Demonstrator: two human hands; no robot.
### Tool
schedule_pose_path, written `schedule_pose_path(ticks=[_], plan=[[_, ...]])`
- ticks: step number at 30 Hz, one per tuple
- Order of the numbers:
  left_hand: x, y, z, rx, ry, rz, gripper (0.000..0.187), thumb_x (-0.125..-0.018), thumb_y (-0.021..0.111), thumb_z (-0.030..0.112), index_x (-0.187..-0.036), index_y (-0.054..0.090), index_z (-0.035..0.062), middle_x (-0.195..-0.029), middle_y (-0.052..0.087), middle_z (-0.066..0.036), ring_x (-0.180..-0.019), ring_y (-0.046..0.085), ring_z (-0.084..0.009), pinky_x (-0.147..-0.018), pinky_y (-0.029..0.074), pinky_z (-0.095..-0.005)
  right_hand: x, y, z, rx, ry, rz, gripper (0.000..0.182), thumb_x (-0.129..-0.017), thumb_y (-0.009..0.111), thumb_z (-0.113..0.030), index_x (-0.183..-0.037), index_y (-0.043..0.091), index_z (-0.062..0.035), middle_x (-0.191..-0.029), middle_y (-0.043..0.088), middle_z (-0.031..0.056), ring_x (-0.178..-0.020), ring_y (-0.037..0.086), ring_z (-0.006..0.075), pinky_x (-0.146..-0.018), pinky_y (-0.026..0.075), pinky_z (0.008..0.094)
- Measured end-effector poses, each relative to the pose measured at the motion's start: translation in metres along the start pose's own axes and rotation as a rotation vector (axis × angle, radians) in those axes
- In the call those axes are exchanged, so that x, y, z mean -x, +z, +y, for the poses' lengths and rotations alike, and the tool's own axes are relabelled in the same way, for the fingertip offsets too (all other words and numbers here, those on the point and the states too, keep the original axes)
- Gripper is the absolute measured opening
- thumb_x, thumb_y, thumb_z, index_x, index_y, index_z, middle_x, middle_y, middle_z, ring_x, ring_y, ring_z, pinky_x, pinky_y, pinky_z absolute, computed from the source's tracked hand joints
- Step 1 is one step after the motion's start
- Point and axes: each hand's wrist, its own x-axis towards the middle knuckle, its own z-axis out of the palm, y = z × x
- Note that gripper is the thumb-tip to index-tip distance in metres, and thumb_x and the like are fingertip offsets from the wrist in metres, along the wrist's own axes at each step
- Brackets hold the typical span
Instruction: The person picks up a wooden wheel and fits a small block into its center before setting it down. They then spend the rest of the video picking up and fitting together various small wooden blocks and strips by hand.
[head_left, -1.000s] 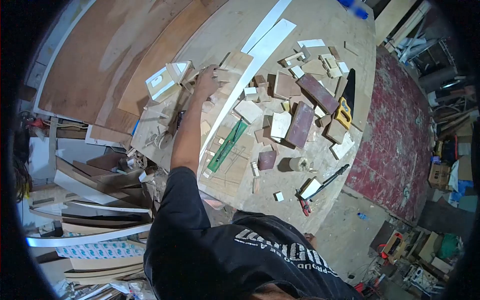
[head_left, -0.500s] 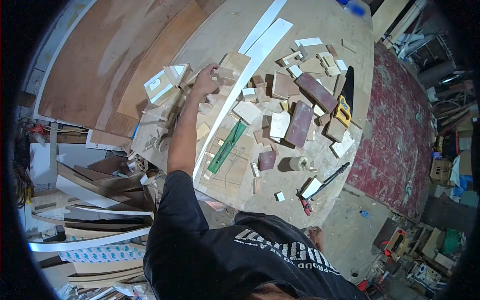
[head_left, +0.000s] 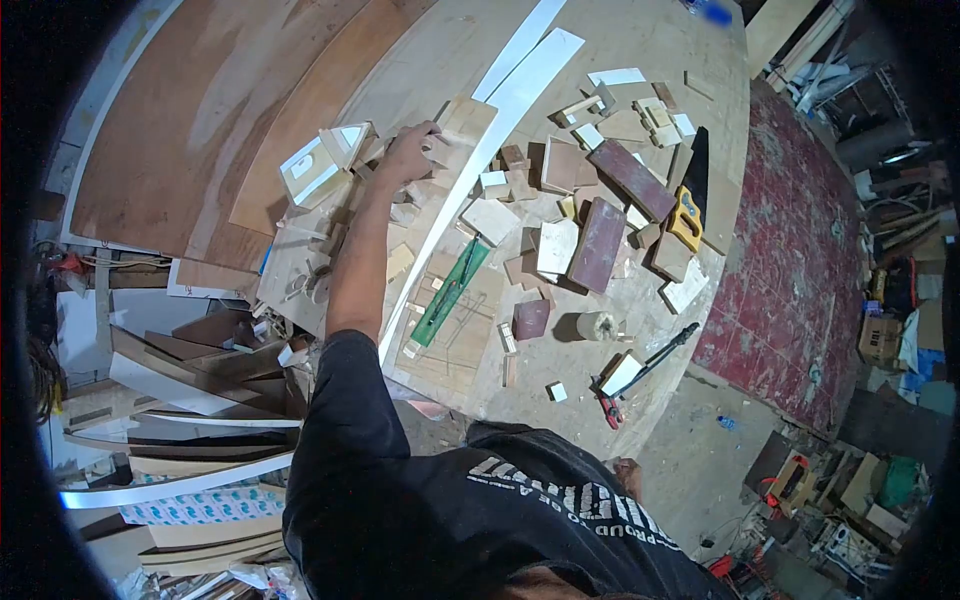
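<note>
At the upper left of the worktable, my left hand (head_left: pixel 408 152) has its fingers curled over small pale wood pieces. What lies between the fingertips is too small to make out. Under and beyond the hand is a flat light wood board (head_left: pixel 468 118). A long white strip (head_left: pixel 455 210) runs diagonally just right of it, and a small wood-and-white assembly (head_left: pixel 318 168) lies to its left. My right hand (head_left: pixel 628 476) is low beside my body, partly hidden by the black shirt, its fingers unclear. The green tray (head_left: pixel 450 292) holds a thin dark tool.
Dark red blocks (head_left: pixel 598 245), a yellow-handled saw (head_left: pixel 686 218), a roll (head_left: pixel 597 326) and red-handled pliers (head_left: pixel 610 408) lie on the table's right half. Large brown sheets (head_left: pixel 190 110) stand at the upper left. Curved boards (head_left: pixel 200 465) are stacked at the lower left.
My left hand has shifted slightly left, and its fingers are more curled over the wood pieces. The whole view has moved a little. My right hand stays low.
</note>
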Motion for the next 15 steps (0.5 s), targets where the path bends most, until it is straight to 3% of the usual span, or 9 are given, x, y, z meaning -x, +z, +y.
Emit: schedule_pose_path(ticks=[4, 6, 9, 13, 15], plan=[[0.007, -0.004, 0.021, -0.291, -0.054, -0.046, 0.068, -0.062, 0.08, 0.004, -0.124, 0.055, 0.0132, -0.116, 0.062, -0.014, -0.111, 0.057, -0.0287, -0.097, 0.045, -0.0396, -0.006, -0.001, -0.006, -0.059, 0.065, -0.011, 0.019, -0.082, 0.069, -0.014, -0.09, 0.062, 0.0024, -0.076, 0.067, 0.012, -0.062, 0.064, 0.0199, -0.056, 0.052, 0.0327], [-0.002, 0.005, 0.012, -0.403, -0.049, -0.095, 0.067, -0.062, 0.081, 0.016, -0.124, 0.055, 0.0144, -0.116, 0.062, -0.014, -0.115, 0.054, -0.0299, -0.103, 0.037, -0.0476, -0.011, 0.002, 0.005, -0.132, 0.068, -0.002, 0.019, -0.083, 0.069, -0.013, -0.09, 0.062, 0.0027, -0.076, 0.067, 0.0123, -0.062, 0.064, 0.02, -0.056, 0.052, 0.033], [-0.013, 0.017, 0.0, -0.394, -0.044, -0.093, 0.066, -0.064, 0.081, 0.023, -0.124, 0.055, 0.0147, -0.116, 0.062, -0.013, -0.119, 0.051, -0.0286, -0.107, 0.03, -0.0508, -0.014, 0.003, 0.015, -0.131, 0.091, 0.013, 0.019, -0.084, 0.069, -0.014, -0.091, 0.062, 0.0027, -0.077, 0.067, 0.0131, -0.063, 0.065, 0.0202, -0.056, 0.052, 0.0336], [-0.009, 0.013, 0.01, -0.415, -0.133, -0.188, 0.075, -0.062, 0.082, 0.02, -0.13, 0.051, 0.0139, -0.127, 0.057, -0.01, -0.125, 0.046, -0.0295, -0.104, 0.039, -0.0465, -0.011, 0.007, 0.028, -0.072, 0.056, -0.016, 0.02, -0.085, 0.067, -0.017, -0.091, 0.063, 0.0014, -0.079, 0.067, 0.0154, -0.064, 0.066, 0.0214, -0.056, 0.052, 0.0346], [0.0, 0.009, 0.009, -0.225, -0.127, -0.153, 0.077, -0.067, 0.08, 0.024, -0.136, 0.048, 0.0147, -0.132, 0.054, -0.011, -0.128, 0.045, -0.0304, -0.104, 0.04, -0.0437, -0.001, 0.003, -0.007, -0.089, 0.144, -0.047, 0.02, -0.085, 0.069, -0.015, -0.093, 0.062, 0.002, -0.081, 0.067, 0.0138, -0.069, 0.065, 0.0201, -0.062, 0.053, 0.0328]])
